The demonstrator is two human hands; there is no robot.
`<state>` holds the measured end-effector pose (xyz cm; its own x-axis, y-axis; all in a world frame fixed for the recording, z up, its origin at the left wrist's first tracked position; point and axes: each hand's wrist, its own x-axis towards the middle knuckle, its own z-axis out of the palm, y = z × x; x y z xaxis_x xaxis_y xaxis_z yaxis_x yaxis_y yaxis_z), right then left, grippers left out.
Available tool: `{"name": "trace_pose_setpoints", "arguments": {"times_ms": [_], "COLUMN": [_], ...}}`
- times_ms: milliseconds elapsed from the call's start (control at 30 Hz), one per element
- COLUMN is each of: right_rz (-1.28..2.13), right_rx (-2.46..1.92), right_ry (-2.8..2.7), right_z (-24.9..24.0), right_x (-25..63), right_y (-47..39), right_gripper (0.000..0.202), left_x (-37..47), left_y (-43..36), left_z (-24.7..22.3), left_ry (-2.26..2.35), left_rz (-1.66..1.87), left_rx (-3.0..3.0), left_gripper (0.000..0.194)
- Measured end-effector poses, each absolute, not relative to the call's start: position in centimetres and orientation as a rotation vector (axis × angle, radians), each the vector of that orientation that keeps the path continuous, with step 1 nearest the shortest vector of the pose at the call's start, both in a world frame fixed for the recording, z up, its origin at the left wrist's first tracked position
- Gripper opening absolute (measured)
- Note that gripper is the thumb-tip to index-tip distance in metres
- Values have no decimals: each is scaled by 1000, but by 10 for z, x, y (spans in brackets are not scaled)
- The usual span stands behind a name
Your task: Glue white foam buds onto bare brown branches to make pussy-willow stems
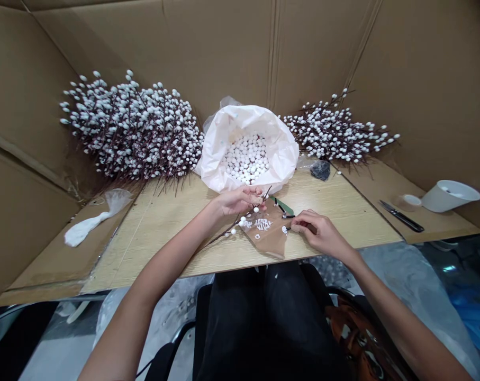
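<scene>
My left hand [243,201] is closed around a thin brown twig [223,233] that carries several white berries and slants down to the left over the table. My right hand [313,230] pinches a small black stick [288,228], its end at a dab of white paste on a brown cardboard piece [277,244]. More white paste [263,225] is smeared across the cardboard's middle. Other short black sticks [280,207] lie along its upper right edge. Just beyond my left hand stands a white plastic bag [211,151], open at the top, with many loose white berries [247,159] inside.
Berry branches are piled at the back left [132,129] and back right [343,132]. On the right are a knife or scissors [402,216], a small white lid [411,200] and a white cup [448,198]. A white bag of paste [87,227] lies left. Cardboard walls [232,47] enclose the table.
</scene>
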<state>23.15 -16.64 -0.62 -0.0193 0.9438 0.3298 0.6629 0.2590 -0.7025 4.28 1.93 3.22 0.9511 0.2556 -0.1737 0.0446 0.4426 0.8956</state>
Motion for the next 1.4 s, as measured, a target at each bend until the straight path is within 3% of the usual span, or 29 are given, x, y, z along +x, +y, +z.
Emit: {"name": "trace_pose_setpoints", "arguments": {"times_ms": [367, 833, 1400], "right_rz": [855, 542, 594], "right_rx": [-1343, -1503, -1487], "right_ry": [-1509, -1638, -1700], "right_z": [-12, -11, -10], "right_x": [242, 237, 240], "right_y": [-167, -165, -166], "right_gripper": [15, 11, 12], "left_x": [42, 43, 43], "left_y": [22, 21, 21], "left_z": [27, 30, 30], "left_ry": [335, 307, 303], "left_rz": [134, 135, 149], "left_rx": [1110, 1139, 1149], "left_gripper": [30, 28, 27]}}
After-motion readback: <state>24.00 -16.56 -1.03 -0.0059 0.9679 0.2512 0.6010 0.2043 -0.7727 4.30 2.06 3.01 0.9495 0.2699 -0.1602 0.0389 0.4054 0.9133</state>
